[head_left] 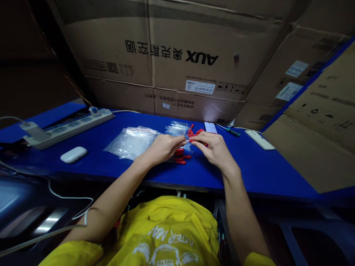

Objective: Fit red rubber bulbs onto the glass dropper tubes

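Pinching a small red piece (pixel 191 140) in our right grip (pixel 213 146), fingertips closed on it; it points left toward our left grip (pixel 163 145), whose fingertip hold we can't tell. Clear sticks (pixel 176 128) lie just beyond, red-ended sticks (pixel 181 162) nearer us.

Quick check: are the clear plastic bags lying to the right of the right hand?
No, the clear plastic bags lie on the other side, just left of the left hand.
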A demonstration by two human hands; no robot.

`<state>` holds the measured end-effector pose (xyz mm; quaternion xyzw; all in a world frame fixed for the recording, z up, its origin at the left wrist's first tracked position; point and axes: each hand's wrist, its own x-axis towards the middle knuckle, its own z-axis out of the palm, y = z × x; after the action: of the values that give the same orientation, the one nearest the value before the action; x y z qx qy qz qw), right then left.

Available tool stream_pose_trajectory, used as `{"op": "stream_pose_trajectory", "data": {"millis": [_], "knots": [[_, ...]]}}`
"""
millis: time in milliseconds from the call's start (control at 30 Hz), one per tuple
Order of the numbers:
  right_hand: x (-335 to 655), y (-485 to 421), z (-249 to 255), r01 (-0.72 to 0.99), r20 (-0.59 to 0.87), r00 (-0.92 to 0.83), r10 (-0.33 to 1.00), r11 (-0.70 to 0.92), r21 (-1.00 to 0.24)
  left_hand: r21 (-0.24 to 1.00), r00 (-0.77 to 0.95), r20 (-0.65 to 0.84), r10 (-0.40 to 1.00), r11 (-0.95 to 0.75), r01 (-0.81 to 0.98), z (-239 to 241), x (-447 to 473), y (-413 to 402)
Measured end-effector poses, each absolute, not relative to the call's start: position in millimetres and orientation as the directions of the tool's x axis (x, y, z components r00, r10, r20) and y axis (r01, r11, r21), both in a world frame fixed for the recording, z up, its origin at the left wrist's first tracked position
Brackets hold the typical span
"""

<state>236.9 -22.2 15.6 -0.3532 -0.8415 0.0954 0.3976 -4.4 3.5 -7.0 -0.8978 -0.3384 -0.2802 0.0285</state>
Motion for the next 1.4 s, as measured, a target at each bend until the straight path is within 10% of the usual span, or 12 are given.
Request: {"op": "stream_pose_trajectory", "data": {"millis": [1033,1400], "knots": [[225,-27,18,0.499,0.580,-0.432,0.691,0.718,-0.485,0.221,0.620,0.504,0.602,-0.783,0.581,-8,-3,0],[237,-15,8,0.376,0.500,-0.275,0.821,0.571,-0.730,0.360,0.604,0.453,0.656,-0.754,0.549,-2,-8,5]]}}
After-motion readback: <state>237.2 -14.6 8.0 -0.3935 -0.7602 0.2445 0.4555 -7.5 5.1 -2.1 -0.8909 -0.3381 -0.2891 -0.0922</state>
